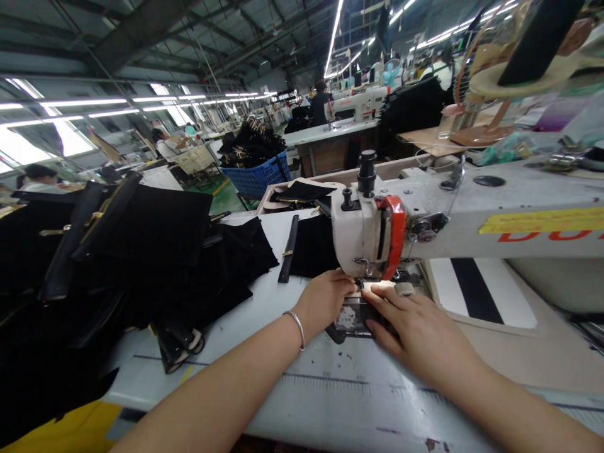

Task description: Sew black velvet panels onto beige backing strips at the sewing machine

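Note:
At the white sewing machine (pixel 352 236), my left hand (pixel 325 301), with a silver bangle at its wrist, has its fingers drawn together beside the presser foot (pixel 360 285). What those fingertips hold, if anything, is hidden. My right hand (pixel 406 318) lies with fingers stretched out over the throat plate, right of the needle. Its fingertips touch a pale, lit piece of material (pixel 381 287). Behind the left hand lies a black fabric piece (pixel 312 242) with a dark zipper strip (pixel 289 248). A beige panel (pixel 491 352) with a white area and black stripe spreads under the machine arm.
A heap of black pieces with zippers (pixel 155 233) covers the table's left side. Beyond stands a blue basket (pixel 257 179) of black pieces. Thread cones and a small fan (pixel 472 94) stand at the right. Other people work farther back.

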### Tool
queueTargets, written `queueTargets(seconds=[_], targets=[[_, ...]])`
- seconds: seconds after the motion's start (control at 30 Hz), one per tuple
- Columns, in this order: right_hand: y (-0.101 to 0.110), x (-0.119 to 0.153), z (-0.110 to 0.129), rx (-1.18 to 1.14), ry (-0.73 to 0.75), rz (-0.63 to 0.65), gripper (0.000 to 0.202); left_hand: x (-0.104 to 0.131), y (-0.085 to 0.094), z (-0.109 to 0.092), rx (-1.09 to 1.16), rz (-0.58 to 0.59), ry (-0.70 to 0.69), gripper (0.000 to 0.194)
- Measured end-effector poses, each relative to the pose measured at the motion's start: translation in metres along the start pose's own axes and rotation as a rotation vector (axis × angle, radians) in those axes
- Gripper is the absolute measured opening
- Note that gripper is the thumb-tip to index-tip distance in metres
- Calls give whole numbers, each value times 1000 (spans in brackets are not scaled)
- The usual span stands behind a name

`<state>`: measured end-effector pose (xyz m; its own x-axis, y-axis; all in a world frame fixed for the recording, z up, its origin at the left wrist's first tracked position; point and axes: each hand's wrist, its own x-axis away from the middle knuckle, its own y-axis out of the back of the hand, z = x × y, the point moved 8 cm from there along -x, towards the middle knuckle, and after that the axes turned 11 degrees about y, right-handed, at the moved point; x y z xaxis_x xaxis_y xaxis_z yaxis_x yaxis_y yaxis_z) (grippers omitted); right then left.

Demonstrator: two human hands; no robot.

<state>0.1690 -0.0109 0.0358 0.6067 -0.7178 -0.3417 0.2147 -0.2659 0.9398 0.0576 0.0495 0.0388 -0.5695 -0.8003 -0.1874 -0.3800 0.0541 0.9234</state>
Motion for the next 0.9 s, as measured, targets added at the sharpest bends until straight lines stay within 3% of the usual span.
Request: queueTargets(seconds=[0.9], targets=[[2,0,1,-26,-19,-55,39,-2,4,5,92,-27,89,25]])
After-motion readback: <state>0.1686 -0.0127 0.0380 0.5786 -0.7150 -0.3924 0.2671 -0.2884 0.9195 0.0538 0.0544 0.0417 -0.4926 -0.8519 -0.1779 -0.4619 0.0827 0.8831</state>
